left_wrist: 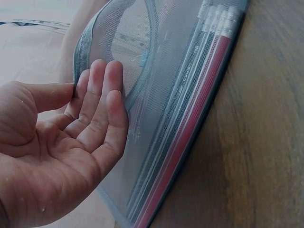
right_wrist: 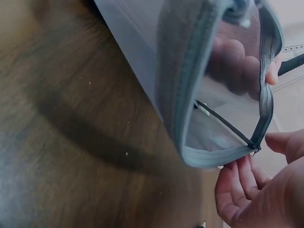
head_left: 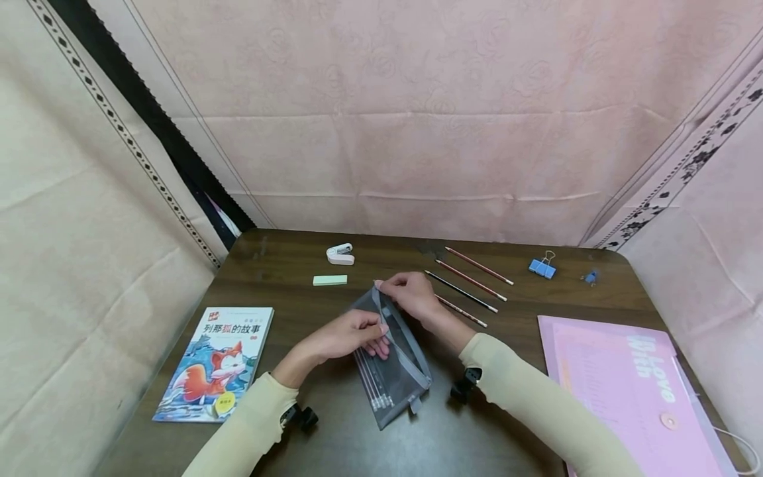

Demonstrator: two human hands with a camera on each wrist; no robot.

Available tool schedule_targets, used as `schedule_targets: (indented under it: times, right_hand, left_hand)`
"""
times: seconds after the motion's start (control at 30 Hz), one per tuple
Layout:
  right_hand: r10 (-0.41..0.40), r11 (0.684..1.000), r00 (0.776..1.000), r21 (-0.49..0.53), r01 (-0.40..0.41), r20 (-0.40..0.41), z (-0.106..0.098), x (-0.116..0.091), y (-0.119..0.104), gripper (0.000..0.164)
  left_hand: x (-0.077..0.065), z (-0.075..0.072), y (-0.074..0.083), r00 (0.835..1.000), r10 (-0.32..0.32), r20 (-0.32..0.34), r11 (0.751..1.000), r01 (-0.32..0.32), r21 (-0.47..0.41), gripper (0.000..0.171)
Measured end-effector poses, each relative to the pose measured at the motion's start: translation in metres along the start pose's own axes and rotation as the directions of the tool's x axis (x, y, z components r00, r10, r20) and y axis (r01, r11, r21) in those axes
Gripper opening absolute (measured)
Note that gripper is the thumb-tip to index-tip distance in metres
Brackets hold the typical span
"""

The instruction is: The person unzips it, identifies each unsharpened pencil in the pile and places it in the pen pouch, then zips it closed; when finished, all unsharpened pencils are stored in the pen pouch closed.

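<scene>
A grey mesh zip pouch (head_left: 402,391) is held tilted over the middle of the table, its zipped mouth gaping. Inside lie several pencils (left_wrist: 202,95), side by side along one edge, one of them red. My left hand (head_left: 352,334) pinches one side of the mouth between thumb and fingers, the palm showing in the left wrist view. At the far end of the zip, my right hand (head_left: 411,295) pinches the corner by the zip end (right_wrist: 255,148). Right of that hand, several loose pencils (head_left: 471,278) lie slanted on the table.
A white stapler (head_left: 340,254) and a pale green block (head_left: 330,280) lie at the back. To the left is a fox storybook (head_left: 211,364). Pink folders (head_left: 632,391) cover the right side, below a blue binder clip (head_left: 542,267) and a small blue item (head_left: 590,277). Cloth hangs behind.
</scene>
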State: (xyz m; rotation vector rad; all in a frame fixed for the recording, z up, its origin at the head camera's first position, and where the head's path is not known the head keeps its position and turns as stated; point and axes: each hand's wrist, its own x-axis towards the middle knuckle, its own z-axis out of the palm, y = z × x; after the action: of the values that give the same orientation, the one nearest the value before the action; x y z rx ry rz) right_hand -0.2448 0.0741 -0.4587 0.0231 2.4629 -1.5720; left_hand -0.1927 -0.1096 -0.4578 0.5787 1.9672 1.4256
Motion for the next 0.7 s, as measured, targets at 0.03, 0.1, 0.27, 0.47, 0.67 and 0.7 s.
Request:
schedule_targets:
  times: [0.03, 0.1, 0.27, 0.47, 0.67, 0.7]
  right_hand:
    - [0.007, 1.0, 1.0, 0.006, -0.007, -0.005, 0.001, 0.001, 0.0, 0.034]
    - [0.028, 0.999, 1.0, 0.027, -0.028, -0.001, 0.002, 0.003, -0.001, 0.034]
    - [0.069, 0.992, 0.997, 0.106, -0.073, 0.04, 0.004, 0.01, -0.003, 0.031]
    - [0.048, 0.959, 0.996, 0.274, -0.068, 0.078, 0.0, 0.017, 0.001, 0.023]
    - [-0.165, 0.975, 0.986, 0.147, 0.165, -0.008, -0.006, 0.018, 0.007, 0.013]
    - [-0.2, 0.972, 0.98, 0.12, 0.201, -0.019, -0.006, 0.018, 0.007, 0.012]
  left_hand:
    - [0.0, 0.0, 0.0, 1.0, -0.002, 0.001, 1.0, 0.002, 0.0, 0.031]
    - [0.0, 0.001, 0.0, 1.0, -0.004, 0.001, 1.0, 0.004, -0.002, 0.03]
    - [0.001, 0.002, 0.001, 1.0, -0.007, 0.012, 1.0, 0.007, -0.001, 0.029]
    - [0.003, 0.003, 0.001, 1.0, -0.006, 0.02, 1.0, 0.006, 0.001, 0.03]
    - [0.002, 0.002, 0.0, 0.999, -0.01, 0.036, 1.0, 0.009, 0.02, 0.031]
    - [0.002, 0.001, 0.0, 0.999, -0.013, 0.043, 0.999, 0.012, 0.036, 0.031]
